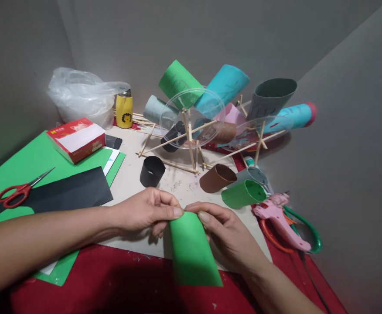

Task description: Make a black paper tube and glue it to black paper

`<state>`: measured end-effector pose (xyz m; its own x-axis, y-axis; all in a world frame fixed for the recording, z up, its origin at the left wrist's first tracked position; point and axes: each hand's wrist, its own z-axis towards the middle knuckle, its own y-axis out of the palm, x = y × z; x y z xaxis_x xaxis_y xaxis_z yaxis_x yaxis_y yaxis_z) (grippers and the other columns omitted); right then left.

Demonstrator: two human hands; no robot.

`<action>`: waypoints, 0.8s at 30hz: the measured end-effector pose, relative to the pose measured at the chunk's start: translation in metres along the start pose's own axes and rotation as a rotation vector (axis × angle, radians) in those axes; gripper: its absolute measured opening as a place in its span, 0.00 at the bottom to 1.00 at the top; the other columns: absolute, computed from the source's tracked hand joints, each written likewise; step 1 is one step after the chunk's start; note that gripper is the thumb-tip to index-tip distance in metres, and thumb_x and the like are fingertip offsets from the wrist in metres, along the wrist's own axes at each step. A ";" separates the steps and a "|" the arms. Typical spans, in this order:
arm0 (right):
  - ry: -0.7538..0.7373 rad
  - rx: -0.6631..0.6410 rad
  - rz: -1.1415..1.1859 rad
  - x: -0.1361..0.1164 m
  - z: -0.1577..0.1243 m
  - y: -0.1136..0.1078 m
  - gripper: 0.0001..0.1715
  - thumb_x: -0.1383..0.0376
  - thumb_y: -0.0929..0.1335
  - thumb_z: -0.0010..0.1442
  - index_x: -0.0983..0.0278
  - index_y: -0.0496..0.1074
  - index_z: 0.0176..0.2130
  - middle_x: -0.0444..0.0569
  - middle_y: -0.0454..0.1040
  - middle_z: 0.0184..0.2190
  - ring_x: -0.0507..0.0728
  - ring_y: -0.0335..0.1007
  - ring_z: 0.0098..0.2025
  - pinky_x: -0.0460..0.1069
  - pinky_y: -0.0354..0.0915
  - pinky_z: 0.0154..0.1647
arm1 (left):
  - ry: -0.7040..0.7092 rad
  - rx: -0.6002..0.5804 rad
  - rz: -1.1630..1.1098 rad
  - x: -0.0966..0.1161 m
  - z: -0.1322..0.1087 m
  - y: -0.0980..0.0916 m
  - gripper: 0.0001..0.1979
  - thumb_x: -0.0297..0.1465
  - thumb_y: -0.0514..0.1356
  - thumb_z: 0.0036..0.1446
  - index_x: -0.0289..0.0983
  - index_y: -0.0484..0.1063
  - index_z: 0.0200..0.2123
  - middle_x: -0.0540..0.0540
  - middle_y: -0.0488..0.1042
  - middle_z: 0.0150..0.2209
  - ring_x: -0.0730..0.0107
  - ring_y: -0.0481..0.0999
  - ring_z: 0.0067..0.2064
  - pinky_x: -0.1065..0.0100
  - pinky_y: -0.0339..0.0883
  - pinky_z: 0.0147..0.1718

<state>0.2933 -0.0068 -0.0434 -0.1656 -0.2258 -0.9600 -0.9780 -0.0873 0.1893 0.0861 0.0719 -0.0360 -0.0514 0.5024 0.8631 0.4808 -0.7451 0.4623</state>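
Observation:
Both hands pinch the far end of a green paper strip (192, 253), which hangs down toward me over the table's front edge. My left hand (155, 209) grips its left corner between thumb and fingers. On the right corner, my right hand (223, 226) has thumb and forefinger closed. Just beyond my hands stand a black paper tube (152, 171), a brown paper tube (217, 178) and a green paper tube (243, 194). Behind the green one a grey paper tube (256, 175) is partly hidden.
Behind is a stick frame (191, 148) with clear plastic discs and coloured tubes. Red scissors (17, 195) lie on black paper (76, 192) at left, near a red tissue box (76, 138). A pink glue gun (284, 222) rests at right. A yellow bottle (124, 110) stands by a plastic bag (83, 96).

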 end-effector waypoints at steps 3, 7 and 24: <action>-0.012 0.036 -0.083 0.002 -0.001 -0.003 0.16 0.53 0.72 0.60 0.59 0.80 0.43 0.45 0.74 0.28 0.50 0.64 0.27 0.45 0.62 0.30 | -0.019 0.011 -0.081 -0.001 0.002 -0.001 0.18 0.44 0.66 0.53 0.36 0.68 0.29 0.54 0.66 0.12 0.76 0.63 0.15 0.74 0.62 0.18; 0.003 0.048 -0.100 0.002 -0.001 -0.003 0.16 0.52 0.73 0.59 0.59 0.80 0.42 0.44 0.74 0.27 0.50 0.64 0.27 0.45 0.63 0.30 | -0.027 0.075 -0.136 0.000 0.003 -0.001 0.15 0.40 0.65 0.54 0.35 0.68 0.28 0.53 0.66 0.12 0.76 0.65 0.15 0.75 0.61 0.18; -0.073 0.078 -0.129 -0.001 0.003 -0.002 0.17 0.51 0.71 0.61 0.59 0.81 0.42 0.50 0.80 0.35 0.56 0.72 0.36 0.49 0.67 0.39 | -0.024 0.010 0.105 -0.002 0.000 0.002 0.21 0.50 0.63 0.55 0.36 0.67 0.29 0.56 0.64 0.11 0.77 0.61 0.14 0.74 0.60 0.17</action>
<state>0.2952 -0.0038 -0.0433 -0.0445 -0.1459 -0.9883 -0.9981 -0.0346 0.0501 0.0869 0.0700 -0.0367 0.0210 0.4324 0.9014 0.4911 -0.7898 0.3674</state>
